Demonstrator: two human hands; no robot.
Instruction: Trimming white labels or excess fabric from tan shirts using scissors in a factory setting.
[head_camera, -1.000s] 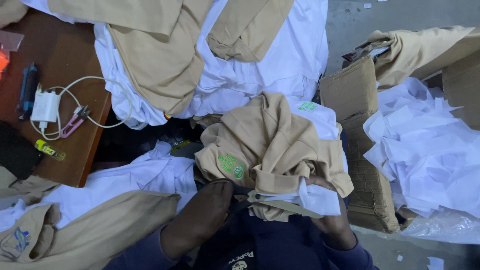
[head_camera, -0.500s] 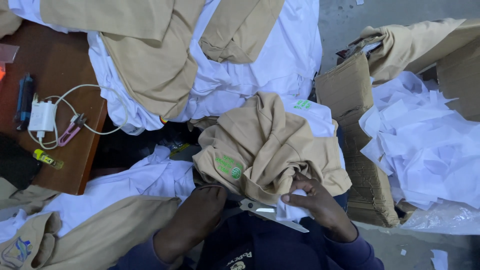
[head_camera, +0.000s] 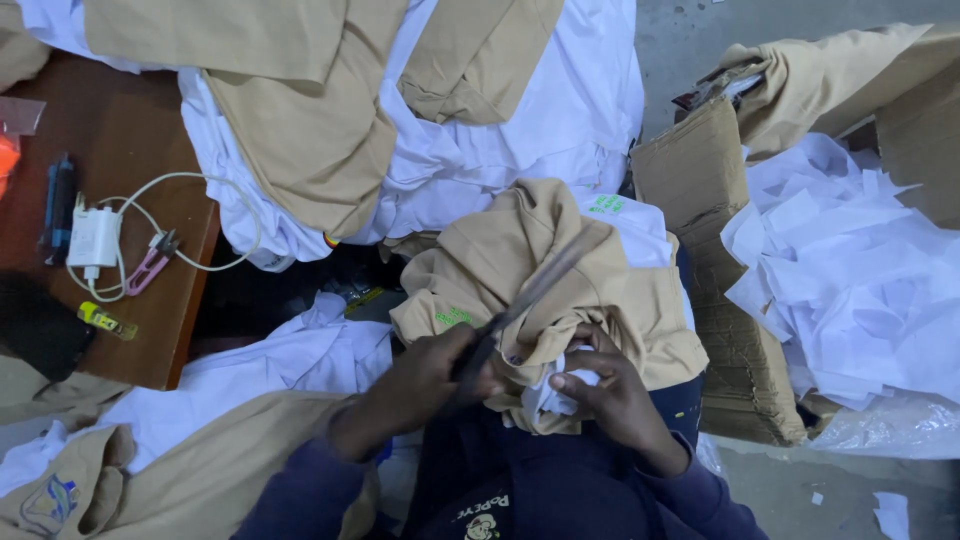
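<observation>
On the person's lap, just in front of the brown wooden table, lies a bunched tan garment with white cloth inside it. The left hand is wrapped around the handles of long scissors, fingers closed on them, so the blades slant up and away across the garment, apparently to bring an edge within reach. The right hand pinches a fold of white fabric at the garment's near edge, fingers together on it, seemingly holding it taut and steady for the blades.

Half a second earlier the scissors lay low and nearly flat between the two hands, close to the body; now they are raised and angled over the cloth, blurred with motion. The right hand sits slightly lower on the bundle than before.

Away from the table, on the far side of the garment, a torn cardboard box leans beside a heap of white scraps. A white charger with its cable rests on the table.
</observation>
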